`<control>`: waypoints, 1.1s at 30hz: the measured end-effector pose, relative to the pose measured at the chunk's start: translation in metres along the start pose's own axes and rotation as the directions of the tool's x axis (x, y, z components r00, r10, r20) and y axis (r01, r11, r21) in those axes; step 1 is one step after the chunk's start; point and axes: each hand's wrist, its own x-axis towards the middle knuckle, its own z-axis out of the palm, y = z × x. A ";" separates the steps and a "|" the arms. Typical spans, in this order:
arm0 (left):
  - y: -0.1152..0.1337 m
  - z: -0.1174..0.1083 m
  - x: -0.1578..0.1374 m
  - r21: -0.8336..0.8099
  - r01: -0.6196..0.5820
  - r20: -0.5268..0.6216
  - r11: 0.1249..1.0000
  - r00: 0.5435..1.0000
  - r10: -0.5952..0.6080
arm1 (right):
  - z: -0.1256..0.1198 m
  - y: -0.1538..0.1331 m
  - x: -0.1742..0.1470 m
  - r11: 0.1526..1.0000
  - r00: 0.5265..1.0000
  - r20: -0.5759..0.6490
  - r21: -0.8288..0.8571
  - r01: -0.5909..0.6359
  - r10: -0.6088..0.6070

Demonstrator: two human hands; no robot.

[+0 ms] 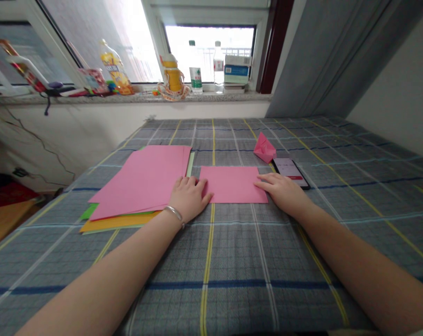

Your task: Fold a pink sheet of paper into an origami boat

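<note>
A pink rectangular sheet of paper (234,184) lies flat on the checked cloth in front of me. My left hand (189,198), with a silver bangle at its wrist, rests at the sheet's left edge; its fingers are apart and partly over the stack of coloured paper (141,177). On the sheet's right edge lie the fingertips of my right hand (283,191), stretched out and holding nothing. Pink sheets top the stack, with green and orange ones showing below. Beyond my right hand stands a folded pink paper shape (265,148), touching or close to a phone (291,171) with a lit screen.
The grey checked cloth (232,256) covers the surface. Along the windowsill (141,98) stand a yellow drink bottle (116,70), a yellow water bottle (172,74), clear plastic bottles (218,67) and stacked boxes (237,70). A grey curtain (319,56) hangs at the right.
</note>
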 end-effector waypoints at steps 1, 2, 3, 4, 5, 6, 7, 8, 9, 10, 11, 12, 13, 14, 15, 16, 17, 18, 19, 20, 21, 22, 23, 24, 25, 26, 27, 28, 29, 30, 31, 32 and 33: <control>0.000 0.000 0.001 -0.015 0.011 0.020 1.000 1.000 -0.010 | 0.000 0.001 0.000 1.000 1.000 0.003 -0.001 0.006 -0.006; -0.001 0.000 0.001 -0.033 0.024 0.042 0.999 0.999 -0.023 | -0.001 0.002 0.000 1.000 1.000 0.004 -0.001 0.011 -0.011; -0.002 0.000 0.002 -0.054 0.039 0.064 0.998 0.997 -0.035 | -0.001 0.002 0.000 1.000 1.000 0.002 -0.001 0.015 -0.015; -0.002 0.000 0.003 -0.076 0.053 0.084 0.996 0.995 -0.047 | -0.001 0.003 0.000 1.000 1.000 -0.005 0.002 0.017 -0.017; -0.003 0.000 0.003 -0.098 0.070 0.099 0.993 0.993 -0.060 | 0.000 0.004 0.000 1.000 1.000 -0.012 0.009 0.022 -0.022; -0.004 0.000 0.004 -0.120 0.087 0.111 0.989 0.991 -0.074 | 0.000 0.005 -0.001 0.999 0.999 -0.018 0.024 0.030 -0.030; -0.005 0.000 0.005 -0.143 0.102 0.120 0.984 0.989 -0.086 | 0.000 0.005 -0.001 0.998 0.999 -0.026 0.050 0.041 -0.040; -0.006 0.001 0.006 -0.171 0.115 0.123 0.979 0.988 -0.094 | 0.001 0.006 -0.001 0.995 0.998 -0.037 0.088 0.053 -0.050; -0.007 0.002 0.007 -0.205 0.123 0.120 0.971 0.988 -0.100 | 0.001 0.006 -0.001 0.988 0.997 -0.053 0.136 0.067 -0.060; -0.009 0.003 0.008 -0.242 0.126 0.111 0.962 0.989 -0.102 | 0.000 0.005 -0.001 0.979 0.995 -0.072 0.187 0.080 -0.067; -0.010 0.004 0.009 -0.277 0.122 0.099 0.953 0.990 -0.097 | -0.001 0.005 0.000 0.968 0.993 -0.095 0.235 0.090 -0.070; -0.011 0.005 0.009 -0.303 0.111 0.089 0.947 0.992 -0.088 | -0.002 0.004 0.000 0.956 0.991 -0.118 0.276 0.100 -0.070; -0.011 0.007 0.010 -0.319 0.098 0.082 0.943 0.994 -0.076 | -0.004 0.003 0.001 0.946 0.988 -0.137 0.305 0.111 -0.072; -0.012 0.008 0.010 -0.325 0.086 0.082 0.942 0.995 -0.062 | -0.006 0.001 0.001 0.939 0.986 -0.149 0.324 0.119 -0.074; -0.012 0.009 0.010 -0.327 0.075 0.087 0.942 0.995 -0.049 | -0.008 -0.001 0.002 0.935 0.985 -0.155 0.333 0.123 -0.074; -0.011 0.009 0.009 -0.329 0.067 0.092 0.942 0.995 -0.039 | -0.011 -0.002 0.002 0.934 0.985 -0.155 0.336 0.122 -0.073; -0.010 0.009 0.009 -0.336 0.063 0.091 0.940 0.995 -0.034 | -0.013 -0.004 0.003 0.936 0.986 -0.152 0.332 0.117 -0.070; -0.009 0.009 0.009 -0.355 0.064 0.079 0.933 0.996 -0.039 | -0.015 -0.006 0.003 0.941 0.987 -0.147 0.320 0.108 -0.063; -0.007 0.008 0.008 -0.394 0.071 0.060 0.917 0.997 -0.052 | -0.016 -0.008 0.003 0.949 0.988 -0.144 0.303 0.093 -0.051; -0.005 0.007 0.009 -0.458 0.082 0.038 0.885 0.997 -0.073 | -0.017 -0.010 0.003 0.955 0.989 -0.144 0.286 0.076 -0.036; -0.003 0.006 0.009 -0.549 0.095 0.011 0.830 0.994 -0.106 | -0.018 -0.012 0.002 0.960 0.989 -0.149 0.273 0.058 -0.017; 0.000 0.005 0.009 -0.653 0.105 -0.011 0.750 0.989 -0.149 | -0.018 -0.014 0.002 0.964 0.986 -0.164 0.265 0.036 0.008; 0.003 0.003 0.010 -0.754 0.111 -0.024 0.647 0.980 -0.197 | -0.018 -0.016 0.002 0.964 0.981 -0.189 0.267 0.017 0.035; 0.006 0.002 0.010 -0.831 0.113 -0.026 0.544 0.970 -0.241 | -0.018 -0.019 0.002 0.960 0.973 -0.223 0.278 0.002 0.062; 0.009 0.001 0.011 -0.884 0.113 -0.014 0.453 0.963 -0.268 | -0.018 -0.022 0.002 0.954 0.961 -0.261 0.300 -0.006 0.088; 0.013 0.001 0.011 -0.916 0.117 0.008 0.384 0.961 -0.275 | -0.019 -0.024 0.002 0.944 0.948 -0.299 0.329 -0.007 0.111; 0.016 0.000 0.012 -0.937 0.123 0.035 0.327 0.964 -0.264 | -0.019 -0.027 0.002 0.933 0.935 -0.330 0.361 -0.001 0.129; 0.019 0.000 0.011 -0.951 0.133 0.064 0.281 0.968 -0.241 | -0.020 -0.030 0.003 0.919 0.926 -0.350 0.395 0.009 0.141; 0.022 0.000 0.011 -0.961 0.140 0.087 0.240 0.972 -0.220 | -0.021 -0.033 0.004 0.904 0.920 -0.362 0.428 0.020 0.151; 0.025 -0.001 0.010 -0.967 0.146 0.102 0.211 0.973 -0.207 | -0.022 -0.035 0.004 0.890 0.916 -0.367 0.455 0.026 0.161; 0.028 -0.001 0.009 -0.970 0.145 0.105 0.194 0.974 -0.203 | -0.023 -0.038 0.005 0.879 0.914 -0.368 0.476 0.029 0.169; 0.031 -0.001 0.008 -0.972 0.134 0.094 0.192 0.974 -0.205 | -0.024 -0.040 0.006 0.871 0.913 -0.368 0.490 0.028 0.177; 0.034 -0.001 0.007 -0.973 0.117 0.075 0.198 0.975 -0.208 | -0.024 -0.042 0.007 0.865 0.912 -0.368 0.500 0.029 0.182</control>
